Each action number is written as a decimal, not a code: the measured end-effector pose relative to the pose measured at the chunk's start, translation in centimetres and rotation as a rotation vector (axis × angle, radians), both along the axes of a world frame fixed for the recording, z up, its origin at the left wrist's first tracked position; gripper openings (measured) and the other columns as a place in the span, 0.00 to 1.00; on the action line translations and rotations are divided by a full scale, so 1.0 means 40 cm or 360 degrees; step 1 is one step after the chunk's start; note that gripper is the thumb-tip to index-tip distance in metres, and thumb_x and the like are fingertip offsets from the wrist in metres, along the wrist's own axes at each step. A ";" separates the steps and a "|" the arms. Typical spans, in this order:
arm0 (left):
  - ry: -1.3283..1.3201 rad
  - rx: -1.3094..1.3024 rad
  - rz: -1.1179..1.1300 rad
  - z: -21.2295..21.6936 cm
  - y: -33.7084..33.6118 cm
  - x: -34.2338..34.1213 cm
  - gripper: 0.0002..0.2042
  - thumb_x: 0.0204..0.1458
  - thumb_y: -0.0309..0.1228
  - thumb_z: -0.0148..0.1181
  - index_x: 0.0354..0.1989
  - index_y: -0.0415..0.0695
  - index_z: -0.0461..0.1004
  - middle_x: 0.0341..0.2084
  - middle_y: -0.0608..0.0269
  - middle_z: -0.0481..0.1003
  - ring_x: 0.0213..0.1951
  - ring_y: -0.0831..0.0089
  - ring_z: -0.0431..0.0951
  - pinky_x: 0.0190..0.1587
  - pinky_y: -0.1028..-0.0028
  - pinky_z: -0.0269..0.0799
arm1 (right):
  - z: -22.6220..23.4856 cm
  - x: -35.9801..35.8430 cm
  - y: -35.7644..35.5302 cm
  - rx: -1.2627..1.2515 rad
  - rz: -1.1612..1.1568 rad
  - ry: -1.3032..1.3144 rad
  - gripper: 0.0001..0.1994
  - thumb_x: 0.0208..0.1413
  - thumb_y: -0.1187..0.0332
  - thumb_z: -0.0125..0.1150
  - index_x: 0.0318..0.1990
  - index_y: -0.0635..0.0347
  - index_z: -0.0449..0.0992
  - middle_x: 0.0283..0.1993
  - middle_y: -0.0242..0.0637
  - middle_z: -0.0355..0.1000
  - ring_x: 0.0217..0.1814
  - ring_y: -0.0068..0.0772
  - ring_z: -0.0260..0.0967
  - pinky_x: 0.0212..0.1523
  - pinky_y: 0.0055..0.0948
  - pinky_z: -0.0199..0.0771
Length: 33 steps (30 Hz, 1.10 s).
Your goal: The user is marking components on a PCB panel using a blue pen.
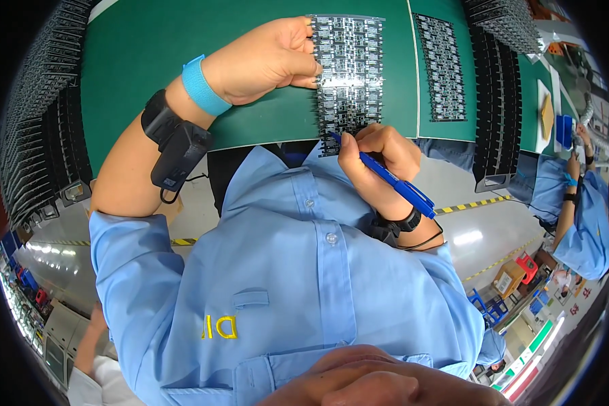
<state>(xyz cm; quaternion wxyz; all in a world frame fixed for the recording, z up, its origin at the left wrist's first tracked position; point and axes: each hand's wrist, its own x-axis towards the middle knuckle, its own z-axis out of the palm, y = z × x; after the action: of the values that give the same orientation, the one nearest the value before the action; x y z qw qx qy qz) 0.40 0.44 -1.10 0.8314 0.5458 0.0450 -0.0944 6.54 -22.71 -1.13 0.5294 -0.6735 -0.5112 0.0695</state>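
A long dark circuit board panel [349, 74], covered in rows of small boards, lies over the green mat with its near end at the table edge. My left hand [274, 59] is closed on the panel's left edge, thumb on top and fingers curled under or beside it. A blue pen [399, 181] is gripped in my right hand [384, 157], its tip against the near left part of the panel. That hand's fingers rest at the panel's near right corner. Glare whitens the panel's middle.
The green table mat [162, 40] runs under the work. Another circuit board panel [442, 68] lies to the right, past a white seam. Black racks stand at the right [497, 101] and at the left [40, 115], the left one holding several panels. A co-worker's blue sleeve [585, 230] shows far right.
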 end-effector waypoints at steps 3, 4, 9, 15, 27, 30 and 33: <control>-0.0072 -0.0036 -0.0004 0.010 -0.004 0.001 0.23 0.56 0.16 0.47 0.62 0.33 0.59 0.53 0.58 0.74 0.54 0.72 0.76 0.60 0.68 0.71 | -0.001 0.000 0.001 0.0000 -0.0007 0.0007 0.15 0.48 0.84 0.67 0.24 0.61 0.64 0.18 0.36 0.68 0.17 0.22 0.62 0.18 0.21 0.58; -0.0070 -0.0037 -0.0004 0.011 -0.004 0.000 0.23 0.56 0.16 0.47 0.62 0.33 0.59 0.53 0.58 0.74 0.54 0.72 0.76 0.60 0.68 0.71 | -0.002 0.000 0.002 -0.0002 -0.0007 0.0008 0.15 0.48 0.84 0.67 0.24 0.61 0.64 0.18 0.36 0.68 0.17 0.22 0.62 0.18 0.21 0.58; -0.0061 -0.0047 -0.0006 0.012 -0.004 0.000 0.23 0.56 0.17 0.47 0.62 0.34 0.59 0.53 0.58 0.74 0.54 0.72 0.76 0.60 0.68 0.71 | -0.005 -0.004 0.005 -0.0008 -0.0047 0.0012 0.15 0.47 0.82 0.69 0.22 0.60 0.64 0.17 0.35 0.67 0.16 0.24 0.63 0.18 0.23 0.59; -0.0065 -0.0101 0.0014 0.008 -0.007 -0.001 0.23 0.57 0.17 0.47 0.63 0.34 0.59 0.53 0.58 0.74 0.54 0.73 0.76 0.60 0.68 0.71 | -0.001 0.000 0.000 -0.0013 -0.0012 -0.0028 0.15 0.48 0.83 0.67 0.24 0.61 0.64 0.18 0.36 0.68 0.17 0.22 0.64 0.18 0.21 0.60; -0.0049 -0.0071 0.0056 0.015 -0.008 -0.001 0.23 0.56 0.17 0.48 0.63 0.35 0.59 0.55 0.59 0.73 0.56 0.73 0.75 0.61 0.69 0.70 | -0.003 -0.001 -0.028 0.0046 0.0073 -0.0036 0.14 0.46 0.82 0.68 0.23 0.61 0.65 0.18 0.36 0.69 0.17 0.26 0.67 0.18 0.22 0.62; -0.0046 -0.0048 0.0056 0.014 -0.009 -0.003 0.23 0.57 0.18 0.48 0.63 0.35 0.60 0.55 0.59 0.73 0.56 0.73 0.75 0.61 0.69 0.70 | -0.009 -0.005 -0.031 0.0040 0.0063 -0.0028 0.14 0.46 0.82 0.68 0.23 0.61 0.66 0.18 0.36 0.69 0.17 0.27 0.68 0.18 0.23 0.62; -0.0035 -0.0039 0.0045 0.013 -0.005 -0.004 0.23 0.57 0.18 0.49 0.62 0.36 0.60 0.55 0.60 0.73 0.56 0.74 0.75 0.61 0.69 0.70 | -0.007 -0.006 -0.028 0.0041 0.0058 -0.0027 0.14 0.46 0.82 0.69 0.23 0.61 0.66 0.18 0.36 0.69 0.17 0.28 0.68 0.18 0.23 0.62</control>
<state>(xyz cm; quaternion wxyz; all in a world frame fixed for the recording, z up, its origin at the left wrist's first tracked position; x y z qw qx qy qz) 0.25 0.25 -0.60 0.8397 0.5358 0.0423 -0.0770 6.28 -23.85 -1.40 0.5323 -0.6578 -0.5286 0.0669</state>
